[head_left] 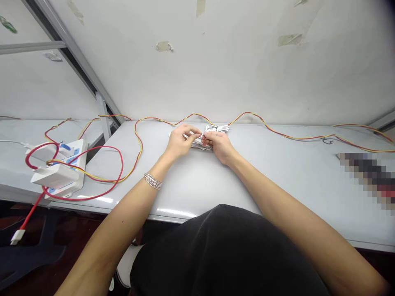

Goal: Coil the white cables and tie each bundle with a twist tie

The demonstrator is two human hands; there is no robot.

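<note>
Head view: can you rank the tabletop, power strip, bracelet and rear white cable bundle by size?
1. Tabletop
2. Power strip
3. Bracelet and rear white cable bundle: too alike to rank, the bracelet being nearer the camera.

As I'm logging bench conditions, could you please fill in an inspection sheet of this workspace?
Surface: pale, glossy tabletop.
Job's things: white bundle with dark tie; second white bundle, partly hidden.
Clutter: power strip with white adapter at left; pixelated item at right.
Hands: left hand and right hand close together; grip unclear.
Cables: red-and-yellow wires along the back; red cable looped at left.
Surroundings: white panel behind, with tape scraps; grey metal frame at left.
</note>
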